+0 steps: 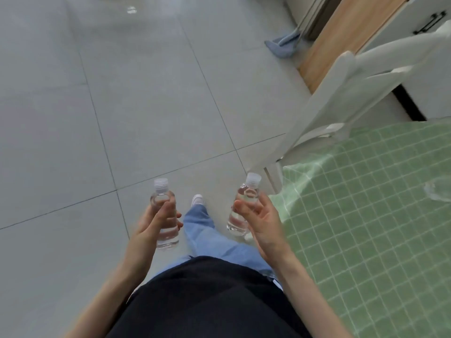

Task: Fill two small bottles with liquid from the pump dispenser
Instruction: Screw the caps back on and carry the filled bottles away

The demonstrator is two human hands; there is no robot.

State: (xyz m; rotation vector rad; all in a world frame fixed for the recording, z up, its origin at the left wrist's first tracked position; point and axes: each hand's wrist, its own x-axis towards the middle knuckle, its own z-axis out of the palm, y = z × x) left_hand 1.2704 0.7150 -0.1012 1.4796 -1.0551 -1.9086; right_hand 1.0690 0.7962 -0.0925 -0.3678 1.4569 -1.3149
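I'm seeing the left hand (156, 224) gripping the left bottle (168, 237), the right hand (263, 222) loosely pinching the right bottle (247, 193) — it might be slipping.

No text, brand or number showing legibly anywhere, left bottle (159, 197) and right bottle (249, 192) appearing clear, unlabelled.

Looks like a home, prob. kitchen/dining area: grey tiled floor (122, 93), table w/ green checked cloth (366, 215) at 4 o'clock, white chair (329, 98) at 2 o'clock, white cabinet (400, 25) w/ black handle and blue-grey mop head (280, 47) near 1 o'clock.
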